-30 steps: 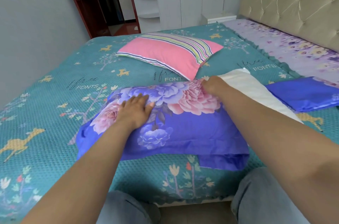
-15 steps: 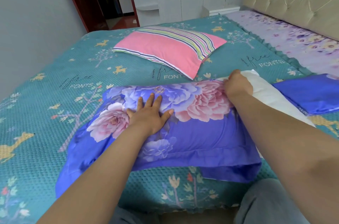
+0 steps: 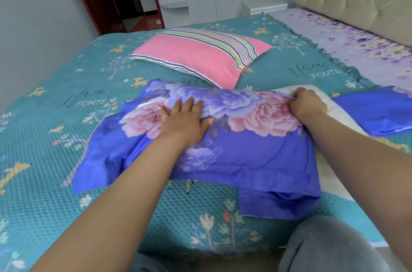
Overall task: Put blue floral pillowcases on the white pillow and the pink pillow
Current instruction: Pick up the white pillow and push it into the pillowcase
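Head view: two pillows (image 3: pixel 200 57) (image 3: pixel 334 113), two pillowcases (image 3: pixel 245 149) (image 3: pixel 374 113), two hands (image 3: pixel 185 120) (image 3: pixel 308 105).

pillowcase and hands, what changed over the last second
The right hand, gripping the mouth edge of the blue floral pillowcase, drew it further along the white pillow, so less white shows. The left hand went from curled to flat, fingers spread, pressing the case, which now trails out flat to the left. The pink pillow and the second pillowcase stayed put.
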`<state>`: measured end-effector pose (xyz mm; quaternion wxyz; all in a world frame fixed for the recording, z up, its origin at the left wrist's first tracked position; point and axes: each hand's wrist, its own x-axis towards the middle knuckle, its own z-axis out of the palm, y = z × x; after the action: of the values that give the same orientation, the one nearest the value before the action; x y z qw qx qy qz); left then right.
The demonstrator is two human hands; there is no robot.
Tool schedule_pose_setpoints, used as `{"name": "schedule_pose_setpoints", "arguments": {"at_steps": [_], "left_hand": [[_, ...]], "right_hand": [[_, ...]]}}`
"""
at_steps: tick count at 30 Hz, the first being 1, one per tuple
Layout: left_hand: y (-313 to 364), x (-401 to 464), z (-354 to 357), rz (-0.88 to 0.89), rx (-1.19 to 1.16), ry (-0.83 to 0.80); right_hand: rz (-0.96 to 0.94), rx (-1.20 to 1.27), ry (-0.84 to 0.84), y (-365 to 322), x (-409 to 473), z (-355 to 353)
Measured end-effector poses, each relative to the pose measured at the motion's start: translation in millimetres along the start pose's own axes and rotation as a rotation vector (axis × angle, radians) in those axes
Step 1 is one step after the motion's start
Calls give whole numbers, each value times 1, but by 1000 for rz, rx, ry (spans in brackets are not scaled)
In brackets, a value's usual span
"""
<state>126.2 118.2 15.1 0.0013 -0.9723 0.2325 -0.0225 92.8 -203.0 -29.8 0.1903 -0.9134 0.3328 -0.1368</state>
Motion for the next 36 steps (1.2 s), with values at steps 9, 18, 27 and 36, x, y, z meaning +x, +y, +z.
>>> {"name": "schedule_pose_setpoints", "arguments": {"at_steps": [9, 18, 27, 36], "left_hand": [[1, 5, 14, 123, -23, -143], [0, 33, -51, 146, -94, -113], [-4, 15, -76, 220, -191, -299], [-16, -24, -121, 5, 82, 948]], "right_hand": [[-241, -254, -281, -11, -19, -5], [-195, 902, -313, -20, -65, -65], [-301, 1265, -312, -47, -136, -108], [-835, 368, 827, -67, -147, -113]]}}
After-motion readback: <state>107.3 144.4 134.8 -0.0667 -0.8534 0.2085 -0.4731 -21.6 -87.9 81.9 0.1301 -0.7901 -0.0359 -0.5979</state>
